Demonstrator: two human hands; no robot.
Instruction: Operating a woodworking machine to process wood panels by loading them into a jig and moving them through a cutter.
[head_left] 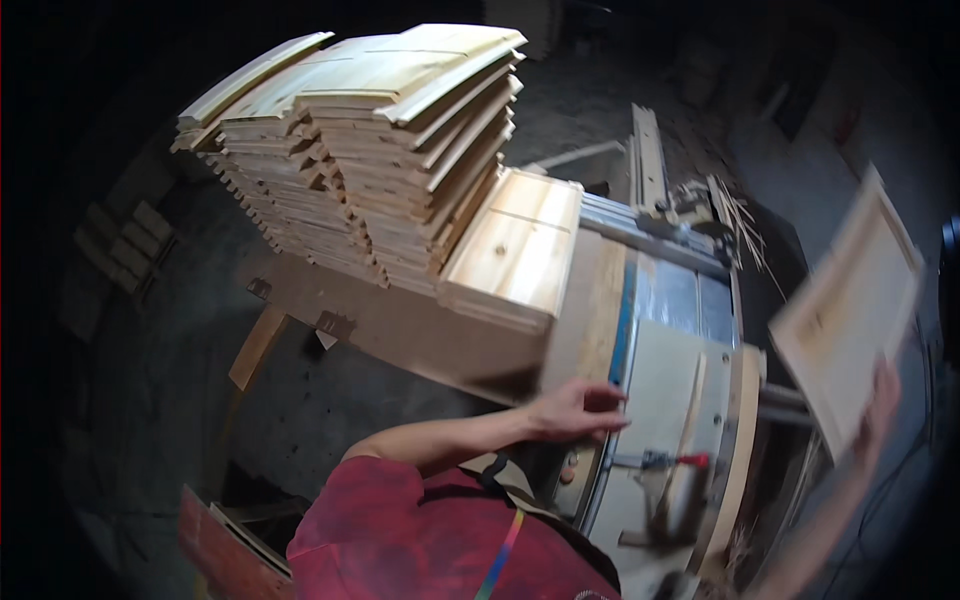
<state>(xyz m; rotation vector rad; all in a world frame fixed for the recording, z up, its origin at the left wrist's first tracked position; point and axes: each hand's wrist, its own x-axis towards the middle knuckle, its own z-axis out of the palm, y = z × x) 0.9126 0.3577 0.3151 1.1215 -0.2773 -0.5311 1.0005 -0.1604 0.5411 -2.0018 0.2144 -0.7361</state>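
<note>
Dim workshop; landmark for all places is the machine table (pixel 652 385). Floor (pixel 325 415) dark and bare-looking left of it. Tall stack of wooden panels (pixel 400 80) beyond and left of the table, on a brown bench (pixel 400 325); edges uneven, top pieces skewed. Shorter pile of boards (pixel 515 250) between that stack and the table's far end, sitting squarer.

Table surface pale, smooth; a blue strip (pixel 623 330) runs along the left side. Splintered offcuts (pixel 748 235) beyond the table, to the right.

Framed wooden panel (pixel 850 310) hangs steeply tilted just right of the table, apart from the table top, blurred. Right hand (pixel 878 405) is closed on its lower right edge; exact finger placement too smeared to read. Left hand (pixel 585 410) at the table's left edge holds nothing, thumb and fingers apart; contact with the edge can't be told.

Handling, my judgement: one-edge grip lets so broad a piece swing, so a second hand on the opposite rim would steady it. Hold by the frame, not the thin middle. Keep corners clear of the thin wood strip (pixel 692 405) and the red-handled clamp (pixel 655 460) on the table.
</note>
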